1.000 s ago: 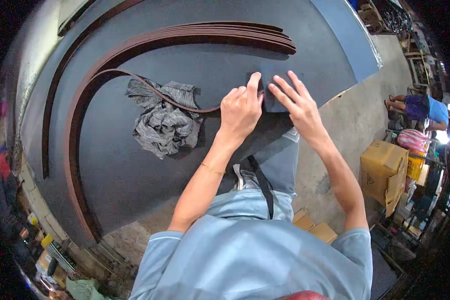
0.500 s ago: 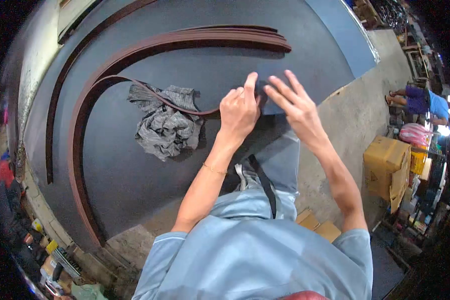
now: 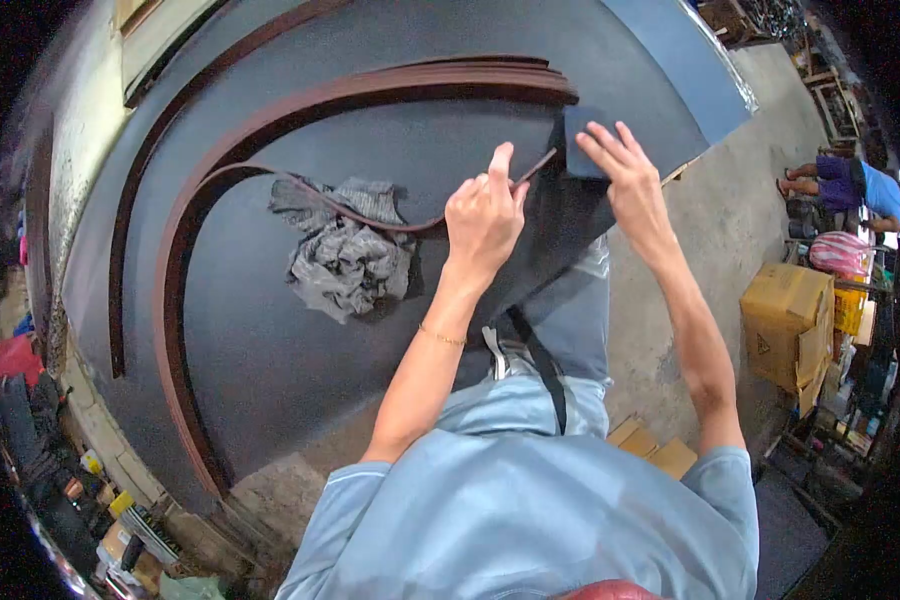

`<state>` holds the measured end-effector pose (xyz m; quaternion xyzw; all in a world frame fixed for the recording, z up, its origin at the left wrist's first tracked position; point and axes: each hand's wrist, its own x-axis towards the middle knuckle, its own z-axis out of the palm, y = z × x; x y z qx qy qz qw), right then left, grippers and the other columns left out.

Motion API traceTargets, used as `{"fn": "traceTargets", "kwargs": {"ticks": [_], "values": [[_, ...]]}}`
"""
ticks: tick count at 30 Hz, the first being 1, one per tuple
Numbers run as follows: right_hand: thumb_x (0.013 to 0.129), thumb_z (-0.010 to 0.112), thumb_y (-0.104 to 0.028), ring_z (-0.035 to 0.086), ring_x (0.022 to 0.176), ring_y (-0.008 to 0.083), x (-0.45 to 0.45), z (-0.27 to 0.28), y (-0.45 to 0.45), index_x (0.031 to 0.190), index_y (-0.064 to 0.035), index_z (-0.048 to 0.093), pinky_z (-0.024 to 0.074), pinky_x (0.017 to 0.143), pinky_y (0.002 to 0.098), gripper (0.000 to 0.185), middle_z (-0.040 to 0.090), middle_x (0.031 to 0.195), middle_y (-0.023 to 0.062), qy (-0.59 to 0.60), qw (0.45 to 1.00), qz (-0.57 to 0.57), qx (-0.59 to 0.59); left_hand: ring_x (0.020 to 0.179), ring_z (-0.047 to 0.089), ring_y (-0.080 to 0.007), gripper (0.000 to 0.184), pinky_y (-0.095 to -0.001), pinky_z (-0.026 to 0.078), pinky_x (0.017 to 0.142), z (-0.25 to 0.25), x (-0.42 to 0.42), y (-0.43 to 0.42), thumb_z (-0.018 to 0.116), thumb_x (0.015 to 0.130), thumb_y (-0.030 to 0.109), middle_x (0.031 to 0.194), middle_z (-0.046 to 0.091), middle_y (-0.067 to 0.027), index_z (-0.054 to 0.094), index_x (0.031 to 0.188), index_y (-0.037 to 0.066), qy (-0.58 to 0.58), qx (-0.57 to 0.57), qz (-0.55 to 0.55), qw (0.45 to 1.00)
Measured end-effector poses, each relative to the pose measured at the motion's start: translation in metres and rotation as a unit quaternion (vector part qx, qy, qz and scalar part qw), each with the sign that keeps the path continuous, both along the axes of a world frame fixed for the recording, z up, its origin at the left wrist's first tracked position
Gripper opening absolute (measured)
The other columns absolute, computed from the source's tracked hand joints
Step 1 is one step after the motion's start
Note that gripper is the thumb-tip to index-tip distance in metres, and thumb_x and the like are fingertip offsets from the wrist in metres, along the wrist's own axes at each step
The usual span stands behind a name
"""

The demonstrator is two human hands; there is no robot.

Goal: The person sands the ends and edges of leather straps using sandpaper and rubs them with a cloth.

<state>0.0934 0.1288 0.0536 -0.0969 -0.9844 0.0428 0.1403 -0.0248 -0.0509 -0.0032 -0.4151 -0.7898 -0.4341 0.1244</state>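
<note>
My left hand [image 3: 485, 225] is closed around a thin brown strip [image 3: 378, 222], whose free end sticks out past the fingers to the upper right. The strip curves back to a bundle of similar brown strips [image 3: 169, 300] bent in a wide arc on the dark table [image 3: 280, 390]. Fingers of my right hand [image 3: 632, 190] lie over a dark blue square piece [image 3: 583, 140]; the thumb is hidden. This piece is to the right of the strip's end, apart from it. Under the held strip lies a crumpled grey cloth [image 3: 355, 265].
Another curved dark strip [image 3: 122, 230] lies along the table's left side. A cardboard box [image 3: 785, 315] stands on the concrete floor at right, near a pink striped bag [image 3: 838, 253]. Farther back is a person in a blue shirt [image 3: 878, 187]. Clutter fills the lower left.
My right hand has moved up and right with the dark blue piece, away from my left hand. The strip's end now shows beyond my left fingers. The whole view has shifted slightly.
</note>
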Motion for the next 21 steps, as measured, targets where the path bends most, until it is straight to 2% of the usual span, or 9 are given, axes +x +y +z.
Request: {"fn": "traceTargets", "kwargs": {"ticks": [3,5,8,11,13,16,19,20,21], "values": [[0.081,0.050,0.006,0.047,0.134,0.0433,-0.004,0.014,-0.043,0.132,-0.0107,0.062,0.0413,0.113,0.0474,0.055,0.057,0.141,0.0117,-0.010,0.995,0.085,-0.058,0.063,0.062,-0.0237,0.060,-0.0354,0.051,0.063,-0.004,-0.001,0.000,0.079,0.078,0.011,0.071,0.063,-0.0060,0.052,0.130,-0.001,0.009,0.000,-0.007,1.000],[0.082,0.049,0.005,0.047,0.135,0.0421,-0.005,-0.002,-0.035,0.132,-0.0123,0.062,0.0412,0.113,0.0477,0.054,0.057,0.142,0.0106,-0.030,0.996,0.083,-0.017,0.063,0.062,-0.0239,0.060,-0.0355,0.051,0.063,-0.006,0.000,0.002,0.079,0.078,0.012,0.071,0.063,-0.0062,0.052,0.130,-0.001,0.010,-0.004,-0.002,1.000],[0.084,0.049,0.004,0.045,0.136,0.0433,0.006,-0.013,0.018,0.133,-0.0138,0.061,0.0409,0.113,0.0467,0.054,0.056,0.143,0.0091,-0.016,1.000,-0.022,0.013,0.065,0.066,-0.0252,0.067,-0.0359,0.051,0.061,-0.003,-0.001,0.000,0.083,0.076,0.012,0.072,0.068,-0.0043,0.049,0.133,0.004,0.010,-0.003,0.001,1.000],[0.085,0.049,0.003,0.044,0.137,0.0439,0.005,0.013,-0.012,0.134,-0.0138,0.061,0.0404,0.113,0.0475,0.053,0.056,0.142,0.0097,0.025,0.999,0.028,0.023,0.064,0.066,-0.0253,0.067,-0.0357,0.051,0.060,-0.005,-0.001,0.002,0.083,0.076,0.012,0.072,0.069,-0.0044,0.049,0.133,0.003,0.000,0.006,0.004,1.000],[0.079,0.052,0.008,0.045,0.135,0.0441,0.001,0.025,-0.040,0.133,-0.0140,0.061,0.0418,0.112,0.0503,0.059,0.058,0.140,0.0095,0.003,0.998,0.056,0.024,0.063,0.066,-0.0251,0.067,-0.0354,0.051,0.060,-0.005,0.001,0.001,0.084,0.076,0.012,0.073,0.069,-0.0047,0.049,0.133,0.002,0.000,-0.007,-0.002,1.000],[0.073,0.053,0.014,0.051,0.131,0.0410,0.024,0.027,-0.007,0.134,-0.0148,0.061,0.0442,0.109,0.0466,0.068,0.059,0.140,0.0092,0.032,0.998,-0.056,-0.016,0.063,0.066,-0.0250,0.069,-0.0356,0.051,0.060,-0.003,-0.005,0.003,0.084,0.075,0.012,0.073,0.069,-0.0049,0.048,0.133,0.002,0.020,0.006,0.000,1.000],[0.076,0.054,0.012,0.054,0.127,0.0397,0.060,0.035,0.010,0.135,-0.0147,0.060,0.0462,0.107,0.0459,0.064,0.060,0.137,0.0128,-0.008,0.987,-0.158,-0.024,0.064,0.063,-0.0218,0.048,-0.0339,0.050,0.061,0.000,-0.003,0.002,0.081,0.079,0.014,0.073,0.066,-0.0030,0.063,0.123,0.008,0.072,-0.024,0.007,0.997],[0.076,0.054,0.012,0.054,0.127,0.0397,0.063,0.031,0.011,0.135,-0.0147,0.060,0.0462,0.107,0.0459,0.064,0.060,0.137,0.0128,-0.006,0.986,-0.165,-0.024,0.066,0.060,-0.0196,0.039,-0.0323,0.050,0.061,0.003,-0.001,0.003,0.074,0.081,0.009,0.075,0.062,-0.0005,0.069,0.119,0.015,0.070,-0.037,0.001,0.997],[0.079,0.055,0.009,0.054,0.127,0.0400,0.066,0.022,0.011,0.136,-0.0139,0.059,0.0468,0.106,0.0466,0.062,0.059,0.138,0.0137,-0.015,0.982,-0.172,-0.079,0.066,0.060,-0.0196,0.039,-0.0323,0.050,0.061,0.005,0.000,0.004,0.074,0.081,0.009,0.075,0.062,-0.0005,0.069,0.119,0.015,0.073,-0.039,-0.005,0.997]]}}
